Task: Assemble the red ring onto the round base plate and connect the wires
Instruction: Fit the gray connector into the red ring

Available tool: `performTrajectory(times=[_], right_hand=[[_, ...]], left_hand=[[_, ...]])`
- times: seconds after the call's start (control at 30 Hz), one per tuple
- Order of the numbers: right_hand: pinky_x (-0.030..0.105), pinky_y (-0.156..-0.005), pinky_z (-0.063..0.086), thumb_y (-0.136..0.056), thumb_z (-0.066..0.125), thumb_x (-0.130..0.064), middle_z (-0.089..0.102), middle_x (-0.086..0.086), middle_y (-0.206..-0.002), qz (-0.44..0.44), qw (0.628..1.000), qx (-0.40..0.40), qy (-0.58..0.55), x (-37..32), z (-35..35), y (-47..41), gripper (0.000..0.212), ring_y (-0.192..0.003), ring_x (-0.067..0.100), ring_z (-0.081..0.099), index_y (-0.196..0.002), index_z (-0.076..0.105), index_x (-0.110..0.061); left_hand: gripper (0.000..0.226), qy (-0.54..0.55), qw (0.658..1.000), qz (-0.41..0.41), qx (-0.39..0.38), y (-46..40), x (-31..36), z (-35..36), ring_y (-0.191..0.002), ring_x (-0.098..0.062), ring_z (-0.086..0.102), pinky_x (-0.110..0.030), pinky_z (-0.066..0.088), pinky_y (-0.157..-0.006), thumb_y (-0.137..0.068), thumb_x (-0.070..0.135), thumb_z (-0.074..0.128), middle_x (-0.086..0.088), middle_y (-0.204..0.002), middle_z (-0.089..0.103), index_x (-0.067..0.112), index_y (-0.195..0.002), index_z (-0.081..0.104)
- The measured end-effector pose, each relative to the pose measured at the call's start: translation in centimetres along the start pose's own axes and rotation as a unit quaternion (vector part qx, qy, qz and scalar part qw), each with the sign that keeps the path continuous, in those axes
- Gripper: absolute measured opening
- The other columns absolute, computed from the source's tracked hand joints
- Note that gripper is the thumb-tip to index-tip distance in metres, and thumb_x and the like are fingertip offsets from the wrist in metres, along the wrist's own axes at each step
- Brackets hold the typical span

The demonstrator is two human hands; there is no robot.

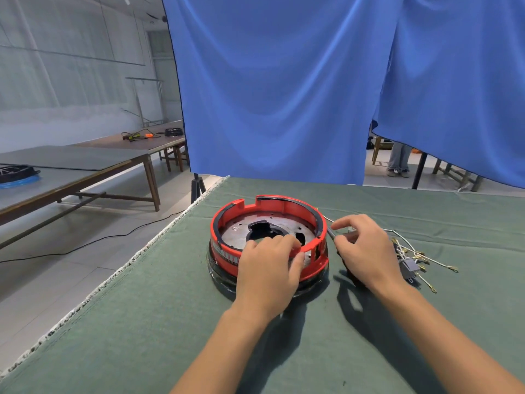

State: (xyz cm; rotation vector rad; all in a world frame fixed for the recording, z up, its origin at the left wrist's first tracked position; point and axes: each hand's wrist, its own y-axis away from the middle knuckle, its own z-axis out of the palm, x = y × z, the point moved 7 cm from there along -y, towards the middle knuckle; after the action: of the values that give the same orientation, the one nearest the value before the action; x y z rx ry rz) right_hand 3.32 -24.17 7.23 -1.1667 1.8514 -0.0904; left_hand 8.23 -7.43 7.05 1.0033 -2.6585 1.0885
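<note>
Left hand (267,268) grip on red ring (287,207) near rim, right hand (362,248) pinching wires (409,251)

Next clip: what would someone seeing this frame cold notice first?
Probably the red ring, seated around the round base plate at the middle of the green table cloth, with the left hand gripping its near rim. Just right of it, the right hand pinches a thin wire, beside a loose bundle of wires. A blue curtain fills the background.

Green cloth (142,322) on counter, blue curtain (284,95) behind, wooden tables (85,166) left, black cable (99,238) on floor.
</note>
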Motion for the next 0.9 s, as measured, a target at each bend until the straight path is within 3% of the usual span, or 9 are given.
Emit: performTrajectory(times=[0.1, 0.2, 0.47, 0.67, 0.9], right_hand=[[0.033, -0.082, 0.045, -0.082, 0.056, -0.013, 0.056, -0.003, -0.118, 0.049, 0.997, -0.012, 0.059, 3.2, 0.1, -0.8, 0.023, -0.098, 0.020, 0.059, -0.100, 0.065, -0.023], [0.034, -0.101, 0.035, -0.087, 0.053, -0.011, 0.044, 0.006, -0.136, 0.088, 0.993, -0.048, 0.065, 5.8, 1.0, -1.2, 0.033, -0.123, 0.025, 0.045, -0.120, 0.059, -0.013], [0.037, -0.110, 0.025, -0.093, 0.042, -0.021, 0.031, 0.009, -0.150, 0.131, 0.980, -0.127, 0.078, 7.3, 3.0, -1.9, 0.053, -0.138, 0.028, 0.029, -0.145, 0.033, -0.020], [0.040, -0.105, 0.026, -0.095, 0.030, -0.027, 0.044, 0.014, -0.143, 0.134, 0.960, -0.191, 0.152, 8.4, 3.9, -2.9, 0.048, -0.130, 0.035, 0.034, -0.143, 0.035, -0.029], [0.044, -0.098, 0.034, -0.092, 0.042, -0.037, 0.041, 0.014, -0.130, 0.164, 0.961, -0.135, 0.175, 7.8, 4.0, -4.0, 0.030, -0.122, 0.035, 0.036, -0.119, 0.043, -0.025]], left_hand=[[0.028, -0.017, 1.000, 0.001, 0.010, -0.2, 0.2, 0.3, -0.087, -0.017, 0.060, -0.034, 0.038, -0.077, -0.088, 0.040, 0.041, 0.009, -0.090, 0.068, 0.025, -0.095, 0.064], [0.030, -0.017, 1.000, 0.003, 0.023, -0.4, 0.3, 0.5, -0.084, -0.018, 0.061, -0.036, 0.042, -0.075, -0.088, 0.040, 0.041, 0.008, -0.087, 0.068, 0.023, -0.093, 0.065], [0.024, -0.029, 0.999, 0.000, 0.045, -0.4, 0.2, 0.6, -0.077, -0.017, 0.062, -0.036, 0.043, -0.072, -0.086, 0.037, 0.048, 0.008, -0.081, 0.068, 0.022, -0.089, 0.066], [0.024, -0.023, 0.999, -0.006, 0.039, -0.4, 0.2, 0.7, -0.079, -0.016, 0.062, -0.036, 0.043, -0.074, -0.087, 0.038, 0.048, 0.008, -0.082, 0.068, 0.023, -0.090, 0.066], [0.022, -0.022, 0.998, -0.005, 0.054, -0.4, 0.3, 0.6, -0.074, -0.015, 0.062, -0.036, 0.046, -0.069, -0.085, 0.037, 0.050, 0.009, -0.078, 0.067, 0.023, -0.085, 0.066]])
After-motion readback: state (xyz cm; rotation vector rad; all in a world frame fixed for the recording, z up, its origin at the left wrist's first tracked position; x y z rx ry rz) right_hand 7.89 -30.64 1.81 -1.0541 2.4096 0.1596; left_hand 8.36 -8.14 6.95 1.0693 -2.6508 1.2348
